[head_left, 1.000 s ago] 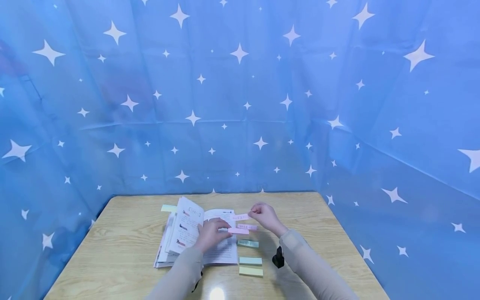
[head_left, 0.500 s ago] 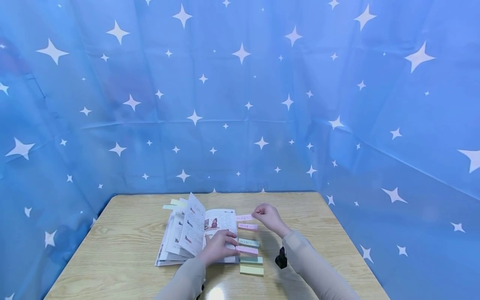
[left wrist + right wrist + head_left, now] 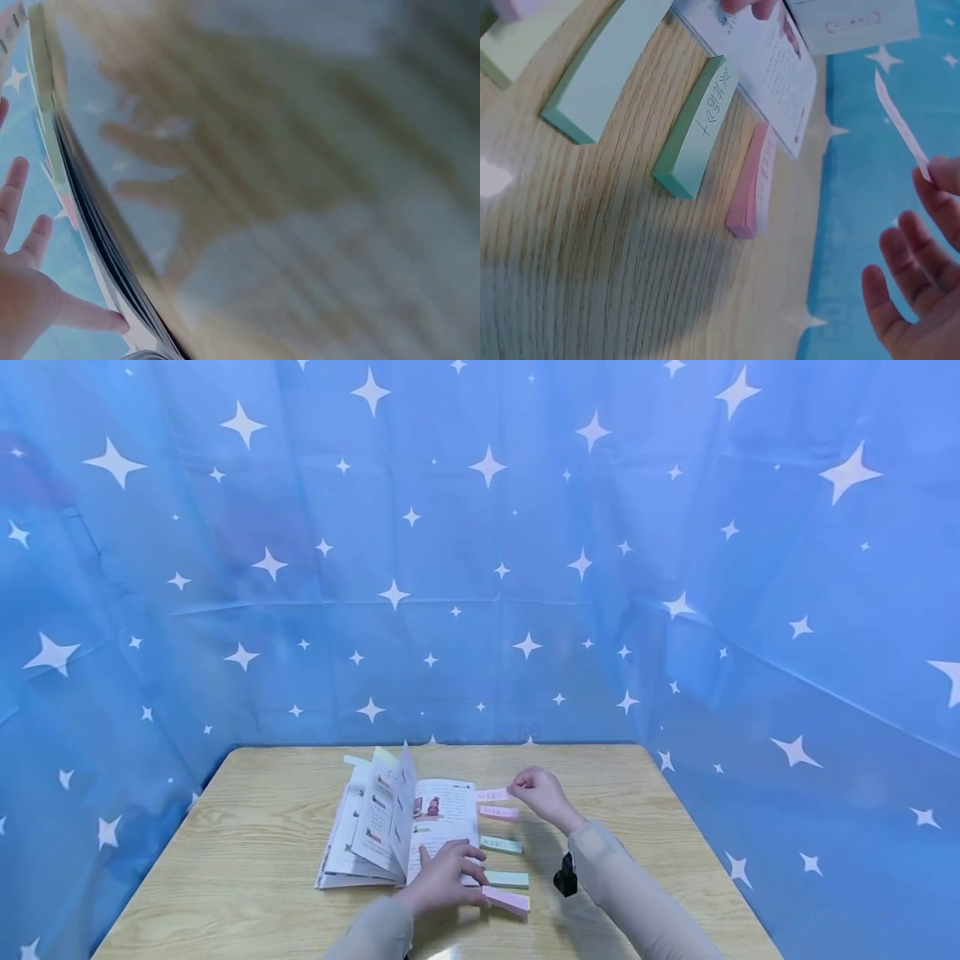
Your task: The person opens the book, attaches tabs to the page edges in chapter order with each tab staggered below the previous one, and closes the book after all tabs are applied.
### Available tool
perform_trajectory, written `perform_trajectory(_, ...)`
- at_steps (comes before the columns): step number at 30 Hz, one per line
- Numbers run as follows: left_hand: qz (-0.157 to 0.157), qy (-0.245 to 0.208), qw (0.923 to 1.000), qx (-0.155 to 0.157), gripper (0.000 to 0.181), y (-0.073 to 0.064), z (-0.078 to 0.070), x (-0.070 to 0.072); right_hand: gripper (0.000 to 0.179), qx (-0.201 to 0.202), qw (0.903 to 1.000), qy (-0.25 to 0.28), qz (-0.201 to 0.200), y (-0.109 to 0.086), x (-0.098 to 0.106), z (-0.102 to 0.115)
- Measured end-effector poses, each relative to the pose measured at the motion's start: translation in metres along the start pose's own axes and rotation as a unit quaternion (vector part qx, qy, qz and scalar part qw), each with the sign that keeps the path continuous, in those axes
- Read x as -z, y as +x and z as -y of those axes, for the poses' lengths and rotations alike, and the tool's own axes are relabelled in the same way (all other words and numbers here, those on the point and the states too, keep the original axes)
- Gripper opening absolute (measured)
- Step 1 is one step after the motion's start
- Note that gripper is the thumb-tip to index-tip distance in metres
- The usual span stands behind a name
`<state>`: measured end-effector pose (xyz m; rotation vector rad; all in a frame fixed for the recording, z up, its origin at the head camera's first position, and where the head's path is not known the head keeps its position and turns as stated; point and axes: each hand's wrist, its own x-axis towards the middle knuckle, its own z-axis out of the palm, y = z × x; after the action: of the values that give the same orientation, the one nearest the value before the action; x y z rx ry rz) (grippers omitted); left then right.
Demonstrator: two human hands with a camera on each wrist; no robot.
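The right hand (image 3: 542,792) is raised a little above the table, its thumb and forefinger pinching one end of a thin pink paper strip (image 3: 492,795). The other fingers (image 3: 900,259) are loosely curled and hold nothing. The strip sticks out toward the open book (image 3: 420,827), level with its far right corner (in the right wrist view it shows as a narrow pale sliver against the blue backdrop).

Just below the strip, a pink pad of sticky notes (image 3: 498,812) lies flat on the table beside the book's right edge. Nearer the person comes a green pad (image 3: 501,844) with handwriting on its top sheet, then a paler mint pad (image 3: 507,879).

The left hand (image 3: 444,878) rests near the lower right corner of the book, fingers bent. It touches another pink pad (image 3: 507,901), which lies tilted at the near end of the row; whether the fingers actually grip that pad cannot be told. The left wrist view is too blurred to help, showing only spread fingers beside the book's page edges.

Several of the book's pages stand half upright in the middle. A pale yellow tab (image 3: 356,760) peeks out at its far left corner.

Everything sits on a light wooden table (image 3: 255,827), enclosed by a blue cloth (image 3: 480,568) printed with white stars.
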<state>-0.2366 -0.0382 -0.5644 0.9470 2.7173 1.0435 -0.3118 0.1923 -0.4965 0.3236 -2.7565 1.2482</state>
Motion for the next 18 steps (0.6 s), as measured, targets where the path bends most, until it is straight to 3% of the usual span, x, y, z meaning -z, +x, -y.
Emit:
perform_trajectory(9,0.028,0.056,0.9979,-0.020,0.020,-0.005,-0.006,-0.001,0.020,-0.014,0.9998,0.007,0.008,-0.005,-0.003,-0.008)
perform_trajectory(18,0.057,0.079,0.9953,-0.008,0.022,-0.003,-0.007,-0.004,0.023,-0.006,0.9998,0.004,0.018,-0.010,-0.015,-0.016)
